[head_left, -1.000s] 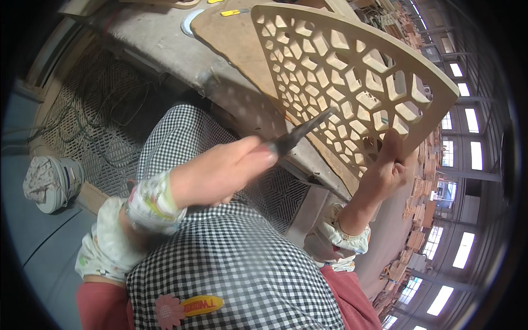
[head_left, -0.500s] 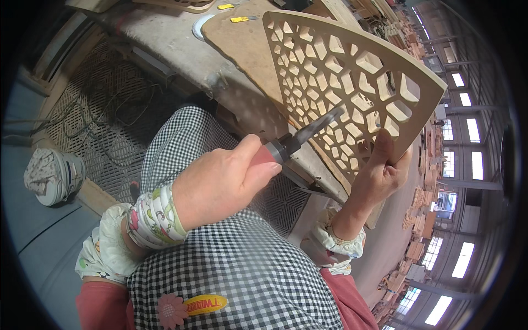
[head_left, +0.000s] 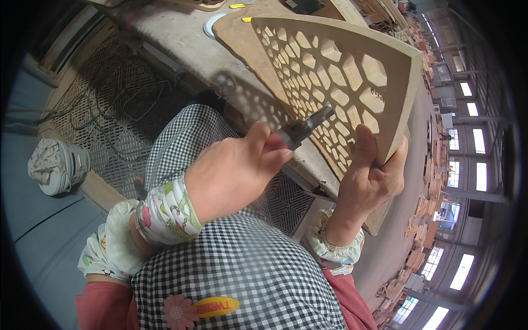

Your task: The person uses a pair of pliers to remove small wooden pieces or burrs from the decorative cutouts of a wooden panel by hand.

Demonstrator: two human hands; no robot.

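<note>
My left hand (head_left: 228,170) is closed around a red-and-black hand tool (head_left: 294,132) with a narrow grey metal tip. That tip sits at the small cut-outs in the middle of a pale wooden panel (head_left: 397,77); I cannot tell whether it touches. The panel is roughly triangular, pierced all over with many-sided holes, and held tilted above the bench. My right hand (head_left: 368,176) grips its near edge, thumb on the face and fingers behind. A few pale curled wisps (head_left: 377,97) show at one large hole.
Under the panel, a brown board (head_left: 242,41) lies on the grey workbench (head_left: 176,33) beside a yellow-handled tool (head_left: 237,6). A cloth-topped white bucket (head_left: 58,168) stands at left near cables on dark floor matting (head_left: 107,104). Stacked wood (head_left: 421,212) lines the right side.
The panel has turned and tipped, its right corner moving left and up. My left hand with the tool has shifted slightly right, and the tip is at different holes. My right hand keeps its grip.
</note>
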